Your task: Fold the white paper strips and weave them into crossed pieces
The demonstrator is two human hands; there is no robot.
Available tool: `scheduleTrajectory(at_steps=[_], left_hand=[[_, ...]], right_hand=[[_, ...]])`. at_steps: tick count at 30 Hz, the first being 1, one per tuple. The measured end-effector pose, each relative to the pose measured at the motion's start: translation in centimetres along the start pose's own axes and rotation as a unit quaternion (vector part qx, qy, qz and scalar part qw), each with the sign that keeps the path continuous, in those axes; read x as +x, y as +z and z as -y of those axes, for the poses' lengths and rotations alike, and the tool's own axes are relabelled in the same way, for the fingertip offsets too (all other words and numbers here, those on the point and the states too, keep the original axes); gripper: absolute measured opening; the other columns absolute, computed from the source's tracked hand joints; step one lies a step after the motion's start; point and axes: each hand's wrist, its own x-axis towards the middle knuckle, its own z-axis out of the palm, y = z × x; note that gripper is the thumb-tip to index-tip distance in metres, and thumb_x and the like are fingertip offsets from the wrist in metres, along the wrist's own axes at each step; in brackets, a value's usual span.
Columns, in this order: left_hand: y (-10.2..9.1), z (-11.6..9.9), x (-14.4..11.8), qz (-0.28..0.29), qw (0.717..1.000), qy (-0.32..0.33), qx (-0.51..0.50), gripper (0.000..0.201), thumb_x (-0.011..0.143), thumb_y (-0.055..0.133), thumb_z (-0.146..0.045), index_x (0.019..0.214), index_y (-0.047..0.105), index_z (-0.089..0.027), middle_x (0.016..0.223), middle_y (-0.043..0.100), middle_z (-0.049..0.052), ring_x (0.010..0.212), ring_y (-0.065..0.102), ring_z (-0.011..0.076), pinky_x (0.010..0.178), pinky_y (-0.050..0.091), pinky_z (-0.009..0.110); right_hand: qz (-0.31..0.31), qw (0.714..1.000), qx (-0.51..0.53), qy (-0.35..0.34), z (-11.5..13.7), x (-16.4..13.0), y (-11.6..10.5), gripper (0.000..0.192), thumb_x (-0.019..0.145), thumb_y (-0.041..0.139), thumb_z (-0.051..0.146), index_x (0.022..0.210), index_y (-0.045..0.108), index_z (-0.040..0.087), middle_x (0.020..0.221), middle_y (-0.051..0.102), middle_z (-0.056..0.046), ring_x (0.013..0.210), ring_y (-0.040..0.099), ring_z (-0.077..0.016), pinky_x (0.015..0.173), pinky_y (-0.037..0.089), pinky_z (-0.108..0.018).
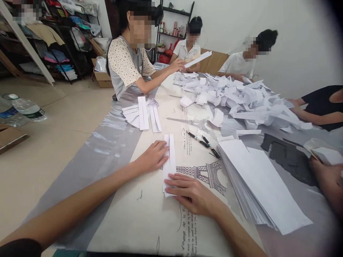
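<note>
A folded white paper strip [170, 142] lies lengthwise in front of me, with a crease line running down it. My left hand [154, 156] rests at its left side, fingertips stretched over the paper's edge. Lower down, my right hand [195, 192] lies across the strip's near end from the right, fingers flat and slightly spread. Both hands press on the paper without gripping it. Beyond them are several folded paper strips [143, 113] in a fanned pile. To the right of my hands is a stack of white paper sheets [259, 182].
Black pens [203, 142] lie by the sheets on the printed tablecloth [128, 214]. A large heap of folded paper [235, 96] covers the table's far right. One person [125, 64] holds a strip at the far left side; other people sit around. Water bottles [26, 107] are on the floor.
</note>
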Motion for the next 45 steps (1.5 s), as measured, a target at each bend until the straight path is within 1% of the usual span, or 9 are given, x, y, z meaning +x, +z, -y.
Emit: scheduleTrajectory(at_steps=[5,8,11,16,21,26,36,40,45], left_hand=[[0.0,0.2,0.7,0.011,0.999,-0.007,0.038,0.045,0.106,0.037,-0.032,0.144,0.042,-0.010,0.150,0.046,0.022,0.132,0.051,0.0344,0.109,0.044,0.051],[0.0,0.3,0.6,0.029,0.998,0.010,0.057,0.044,0.108,0.028,-0.028,0.143,0.045,-0.009,0.153,0.045,0.022,0.136,0.049,0.0338,0.112,0.040,0.050],[0.3,0.4,0.5,0.029,0.998,0.003,0.058,0.046,0.109,0.030,-0.035,0.141,0.048,-0.008,0.151,0.048,0.023,0.138,0.048,0.0333,0.114,0.040,0.048],[0.9,0.6,0.3,0.009,1.000,-0.016,0.018,0.049,0.107,0.036,-0.047,0.140,0.048,-0.011,0.151,0.048,0.022,0.140,0.045,0.0348,0.115,0.040,0.051],[1.4,1.0,0.1,-0.012,0.999,-0.027,-0.023,0.047,0.105,0.042,-0.043,0.141,0.047,-0.014,0.153,0.045,0.021,0.143,0.042,0.0347,0.116,0.040,0.053],[1.2,1.0,-0.1,-0.011,0.997,-0.050,-0.051,0.046,0.104,0.046,-0.043,0.141,0.050,-0.015,0.153,0.045,0.020,0.145,0.040,0.0349,0.117,0.042,0.053],[1.2,2.1,-0.1,-0.011,0.982,-0.101,-0.160,0.054,0.097,0.058,-0.045,0.144,0.049,-0.020,0.161,0.032,0.015,0.145,0.043,0.0330,0.122,0.039,0.049],[1.3,2.4,0.0,-0.009,0.980,-0.101,-0.171,0.055,0.097,0.059,-0.043,0.145,0.047,-0.020,0.162,0.030,0.016,0.145,0.042,0.0314,0.122,0.038,0.048],[1.3,2.7,-0.1,-0.009,0.977,-0.112,-0.182,0.058,0.095,0.062,-0.044,0.146,0.046,-0.023,0.163,0.030,0.013,0.147,0.040,0.0335,0.122,0.037,0.049]], right_hand=[[0.001,1.000,0.001,0.006,0.2,0.0,0.0,0.032,0.105,0.051,0.021,0.132,0.068,0.022,0.145,0.064,-0.004,0.143,0.050,-0.0187,0.123,0.040,-0.043],[-0.001,1.000,0.005,0.008,0.2,0.0,-0.1,0.031,0.105,0.051,0.021,0.131,0.069,0.022,0.144,0.064,-0.003,0.142,0.051,-0.0188,0.123,0.041,-0.044],[-0.009,1.000,0.012,0.008,0.2,0.1,-0.1,0.032,0.104,0.052,0.020,0.131,0.068,0.023,0.143,0.065,-0.004,0.141,0.053,-0.0194,0.121,0.042,-0.046],[-0.021,1.000,0.019,0.009,0.2,0.2,0.0,0.033,0.104,0.052,0.019,0.132,0.068,0.023,0.142,0.066,-0.004,0.142,0.052,-0.0197,0.121,0.043,-0.046],[-0.022,0.999,0.024,0.012,0.0,0.4,0.5,0.036,0.103,0.053,0.020,0.137,0.064,0.026,0.144,0.064,-0.003,0.144,0.049,-0.0198,0.123,0.040,-0.048],[-0.022,0.999,0.032,0.015,-0.3,0.4,0.8,0.037,0.101,0.058,0.023,0.138,0.063,0.026,0.145,0.064,-0.002,0.144,0.049,-0.0192,0.124,0.036,-0.048],[-0.037,0.999,0.029,0.005,-0.7,0.6,1.2,0.048,0.092,0.060,0.012,0.138,0.061,0.024,0.143,0.065,-0.003,0.142,0.051,-0.0183,0.124,0.036,-0.046],[-0.037,0.999,0.027,0.003,-0.8,0.7,1.3,0.045,0.092,0.061,0.013,0.136,0.063,0.025,0.143,0.065,-0.003,0.141,0.052,-0.0175,0.124,0.036,-0.045],[-0.032,0.999,0.024,0.004,-0.8,0.8,1.2,0.044,0.093,0.061,0.014,0.135,0.064,0.025,0.143,0.065,-0.002,0.142,0.052,-0.0181,0.124,0.036,-0.046]])
